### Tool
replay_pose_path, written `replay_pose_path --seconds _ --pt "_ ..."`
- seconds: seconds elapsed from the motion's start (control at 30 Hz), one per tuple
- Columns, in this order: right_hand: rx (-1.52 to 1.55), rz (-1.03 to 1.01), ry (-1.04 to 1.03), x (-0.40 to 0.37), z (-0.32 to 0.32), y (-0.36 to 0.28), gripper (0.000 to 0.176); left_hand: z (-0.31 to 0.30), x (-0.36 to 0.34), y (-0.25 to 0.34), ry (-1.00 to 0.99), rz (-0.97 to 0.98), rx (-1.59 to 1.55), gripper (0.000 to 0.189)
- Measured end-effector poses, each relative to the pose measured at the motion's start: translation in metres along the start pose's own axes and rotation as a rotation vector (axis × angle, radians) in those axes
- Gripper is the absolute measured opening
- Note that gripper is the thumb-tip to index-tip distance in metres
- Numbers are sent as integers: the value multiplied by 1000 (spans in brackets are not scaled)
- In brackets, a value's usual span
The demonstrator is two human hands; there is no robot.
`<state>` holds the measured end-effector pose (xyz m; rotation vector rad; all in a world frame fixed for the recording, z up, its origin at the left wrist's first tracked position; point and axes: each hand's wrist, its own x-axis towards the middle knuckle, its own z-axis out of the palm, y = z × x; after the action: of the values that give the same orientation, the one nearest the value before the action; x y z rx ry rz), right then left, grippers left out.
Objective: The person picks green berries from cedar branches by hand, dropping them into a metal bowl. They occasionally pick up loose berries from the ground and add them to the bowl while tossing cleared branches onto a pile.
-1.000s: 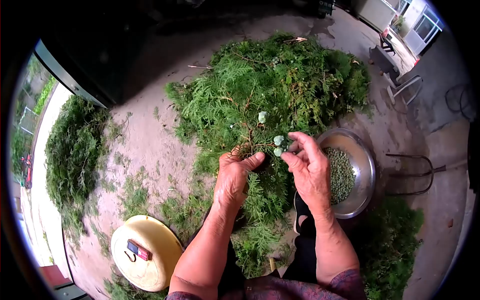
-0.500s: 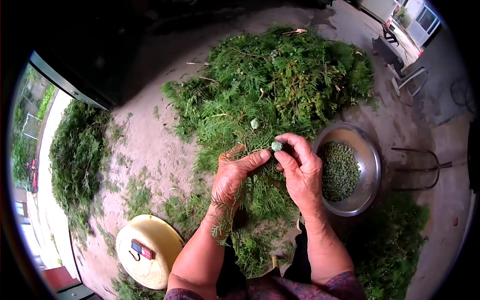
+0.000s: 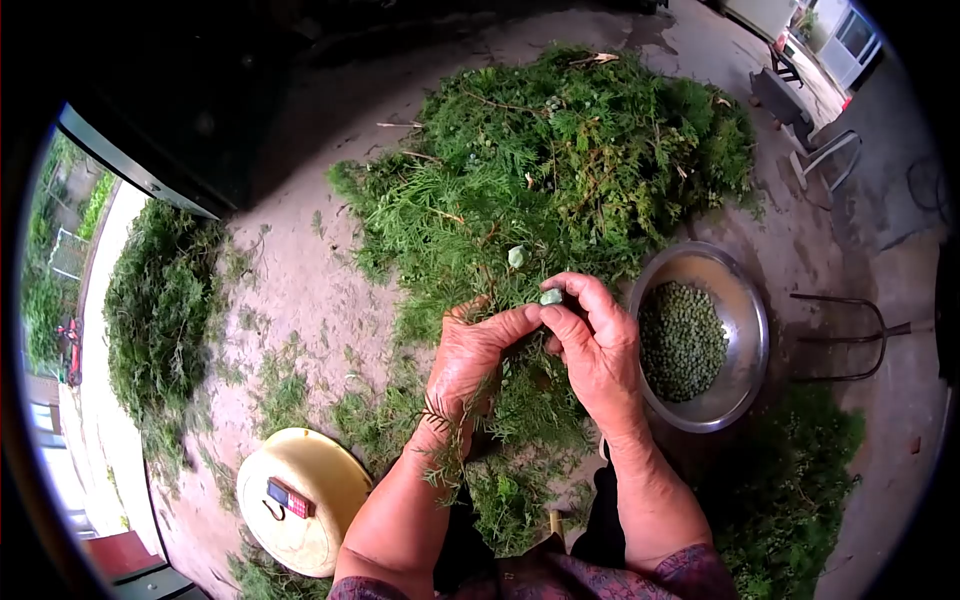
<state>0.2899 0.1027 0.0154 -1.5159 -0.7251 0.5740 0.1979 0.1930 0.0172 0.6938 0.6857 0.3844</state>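
My left hand (image 3: 466, 355) is closed around a leafy evergreen sprig (image 3: 440, 440), whose feathery green foliage hangs over the wrist. Between the thumb and fingers of my right hand (image 3: 600, 345) is a small pale green cone (image 3: 551, 297). The two thumb tips meet or nearly meet beside it. Another pale green cone (image 3: 515, 257) sits on the foliage just beyond my hands. To the right of my right hand stands a steel bowl (image 3: 748, 345) with many small green cones (image 3: 683, 342) in it.
A large heap of evergreen branches (image 3: 600, 150) lies ahead, with a darker pile (image 3: 160, 310) at the left. An upturned yellow basin (image 3: 330, 480) bears a red phone (image 3: 290, 498). At the right lie a metal fork (image 3: 880, 335) and more cuttings (image 3: 790, 490).
My right thumb has moved slightly left, closer to my left thumb, and the cone shows less between the fingers. The whole view has shifted slightly.
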Motion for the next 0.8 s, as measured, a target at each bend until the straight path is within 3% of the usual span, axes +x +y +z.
replay_pose_path --seconds 0.07,0.1,0.2,0.33,0.47,0.6,0.67,0.8 --pt "90 109 -62 0 -6 -6 19 -2 -2 -1 -6 -69 -54 15" --pt "209 145 -70 0 -6 -4 17 1 -4 4 -117 -40 -37 16" --pt "726 380 -100 0 -12 0 19 -13 9 -8 -116 -70 -106 17" --pt "833 362 -102 2 -19 5 21 -2 1 -3 -51 -111 -48 20" --pt "968 292 -29 11 -34 5 18 -2 9 -11 31 115 192 27" --pt "712 226 66 6 -29 4 21 6 1 -8 14 126 144 37" --pt "585 174 129 3 -24 7 20 7 3 -13 -9 288 316 30" --pt "453 118 176 2 -20 3 19 14 -2 -13 7 238 495 23"
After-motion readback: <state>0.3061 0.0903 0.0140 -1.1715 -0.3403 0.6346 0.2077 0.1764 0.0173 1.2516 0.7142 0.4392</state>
